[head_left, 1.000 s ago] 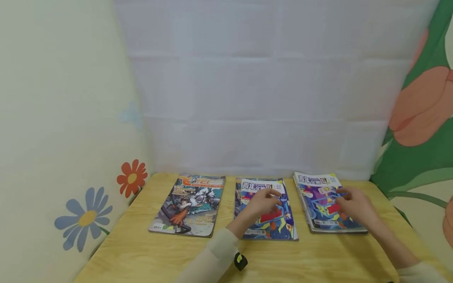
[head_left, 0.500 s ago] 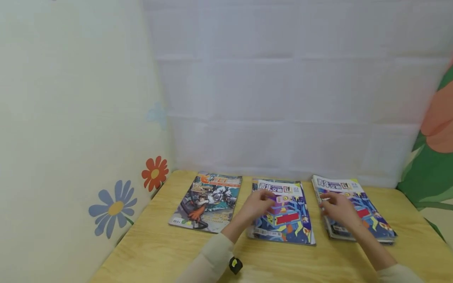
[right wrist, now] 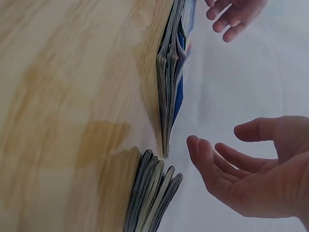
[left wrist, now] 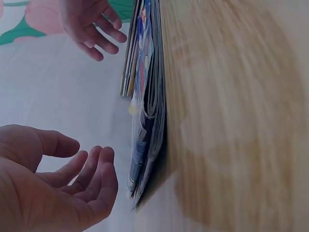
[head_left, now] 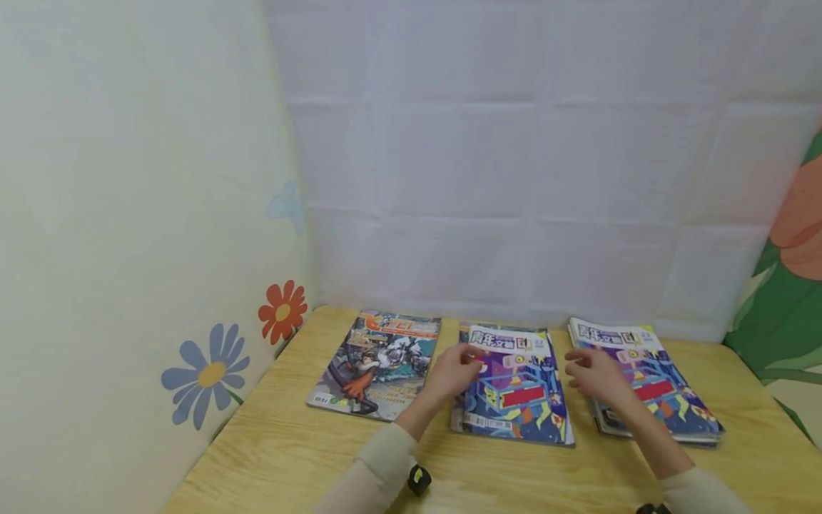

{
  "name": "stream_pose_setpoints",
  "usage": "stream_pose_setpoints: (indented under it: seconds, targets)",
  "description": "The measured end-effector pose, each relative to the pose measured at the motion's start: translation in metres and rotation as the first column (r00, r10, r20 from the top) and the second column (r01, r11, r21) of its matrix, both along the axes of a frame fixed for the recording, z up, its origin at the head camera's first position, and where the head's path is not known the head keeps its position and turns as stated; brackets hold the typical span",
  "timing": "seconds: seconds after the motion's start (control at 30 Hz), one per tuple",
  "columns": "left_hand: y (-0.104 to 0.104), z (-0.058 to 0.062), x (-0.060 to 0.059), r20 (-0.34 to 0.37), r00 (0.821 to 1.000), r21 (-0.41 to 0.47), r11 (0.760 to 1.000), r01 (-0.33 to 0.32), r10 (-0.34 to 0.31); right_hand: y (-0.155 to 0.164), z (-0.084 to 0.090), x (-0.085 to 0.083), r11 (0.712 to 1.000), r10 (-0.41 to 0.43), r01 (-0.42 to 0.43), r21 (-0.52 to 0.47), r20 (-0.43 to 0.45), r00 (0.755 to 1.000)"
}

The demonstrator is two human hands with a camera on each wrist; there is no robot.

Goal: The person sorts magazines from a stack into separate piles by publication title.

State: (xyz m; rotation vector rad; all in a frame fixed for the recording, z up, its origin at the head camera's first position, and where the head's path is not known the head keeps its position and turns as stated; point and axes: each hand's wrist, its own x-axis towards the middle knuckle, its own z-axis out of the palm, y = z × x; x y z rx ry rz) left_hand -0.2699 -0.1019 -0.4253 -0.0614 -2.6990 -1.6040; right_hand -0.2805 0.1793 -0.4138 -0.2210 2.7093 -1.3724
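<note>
My left hand (head_left: 454,370) hovers at the left edge of the middle magazine stack (head_left: 523,385), fingers loosely bent and holding nothing. The stack has a purple-blue cover on top, and another magazine peeks out behind it. My right hand (head_left: 600,378) hangs in the air by the left edge of the right magazine stack (head_left: 671,396), which bears a matching cover. In the left wrist view a gap separates the left hand (left wrist: 63,183) from the middle stack's pages (left wrist: 149,106). The right wrist view shows the right hand (right wrist: 251,169) likewise apart from the magazines, its fingers relaxed.
A grey-orange comic magazine (head_left: 388,368) lies flat at the left of the wooden table (head_left: 270,442). White cloth (head_left: 449,178) hangs behind the table. A painted wall (head_left: 128,214) stands on the left, and a green-and-pink mural (head_left: 777,307) on the right.
The head view has turned, so the magazines sit further right in it. Relative to the magazines, both hands have shifted left, from above the covers to the stacks' left edges.
</note>
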Motion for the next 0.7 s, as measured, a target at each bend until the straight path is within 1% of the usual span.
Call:
stream_pose_setpoints:
  seconds: [0.07,0.17,0.23,0.3,0.37,0.43,0.5,0.53,0.63,0.7]
  targets:
    - [-0.001,-0.002,-0.001,0.001,0.999,-0.034,0.998,-0.046,0.046,0.0,-0.002,0.0,0.998,0.02,-0.02,0.065,-0.001,1.0]
    - [-0.003,-0.006,-0.004,0.024,0.994,-0.031,0.994,-0.109,0.11,0.001,-0.005,-0.001,0.984,0.052,-0.055,0.17,0.024,0.998]
    - [-0.004,-0.008,-0.006,0.056,0.991,-0.037,0.992,-0.124,0.126,0.0,-0.007,-0.001,0.972,0.08,-0.088,0.217,0.044,0.996]
    - [-0.006,-0.008,-0.006,0.087,0.991,-0.037,0.994,-0.103,0.106,0.0,-0.008,0.0,0.965,0.101,-0.117,0.233,0.078,0.992]
    - [-0.008,-0.008,-0.005,0.109,0.991,-0.066,0.996,-0.068,0.075,-0.002,-0.009,0.003,0.963,0.134,-0.153,0.22,0.098,0.986]
    - [-0.009,-0.007,-0.003,0.123,0.991,-0.084,0.996,-0.035,0.045,-0.004,-0.011,0.006,0.968,0.148,-0.167,0.185,0.116,0.982]
    - [-0.008,-0.006,-0.002,0.125,0.992,-0.091,0.996,-0.021,0.032,-0.006,-0.013,0.007,0.978,0.158,-0.176,0.115,0.148,0.976]
    - [-0.008,-0.006,-0.002,0.127,0.991,-0.086,0.996,-0.018,0.029,-0.007,-0.014,0.007,0.983,0.151,-0.166,0.078,0.165,0.975]
    - [-0.005,-0.004,-0.002,0.141,0.989,-0.04,0.999,-0.03,0.035,-0.008,-0.016,0.005,0.993,0.115,-0.119,0.011,0.201,0.973]
    - [-0.004,-0.003,-0.003,0.164,0.985,0.029,0.998,-0.053,0.048,-0.008,-0.017,0.003,0.995,0.096,-0.094,-0.018,0.216,0.972]
